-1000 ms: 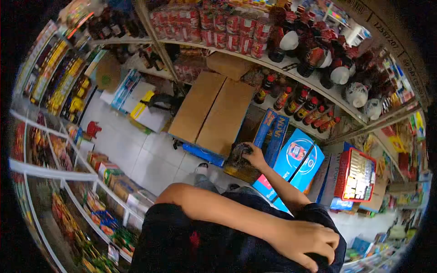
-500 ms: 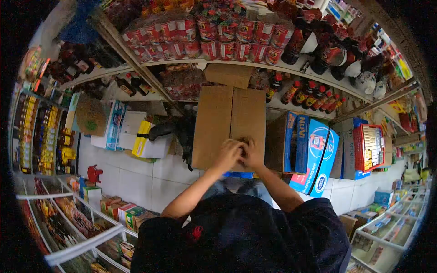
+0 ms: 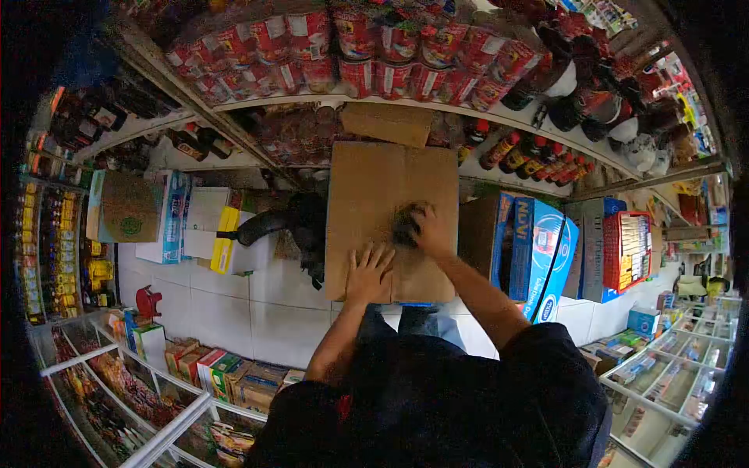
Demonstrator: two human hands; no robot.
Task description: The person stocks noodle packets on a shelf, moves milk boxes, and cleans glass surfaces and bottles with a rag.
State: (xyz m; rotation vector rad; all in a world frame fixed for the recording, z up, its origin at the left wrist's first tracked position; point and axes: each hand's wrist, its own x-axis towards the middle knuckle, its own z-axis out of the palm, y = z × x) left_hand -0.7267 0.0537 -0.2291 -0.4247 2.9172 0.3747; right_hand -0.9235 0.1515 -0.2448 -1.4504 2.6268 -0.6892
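Observation:
A closed cardboard box (image 3: pixel 363 187) stands in front of me, its top flaps meeting along a centre seam. My left hand (image 3: pixel 370 273) lies flat on the near left part of the top, fingers spread. Right of the seam, my right hand (image 3: pixel 431 228) is curled against a small dark object (image 3: pixel 406 226), blurred and too unclear to name.
Shelves ahead hold red cans (image 3: pixel 357 78) and dark bottles with red caps (image 3: pixel 519 160). Blue cartons (image 3: pixel 534 249) stand right of the box. At left are a black bag (image 3: pixel 304 226) and a yellow-and-white carton (image 3: pixel 225 240). Glass cases (image 3: pixel 168 425) are behind.
My hands have moved apart. The left now lies flat on the box's near left part; the right has moved slightly up with the dark object. The view has shifted a little.

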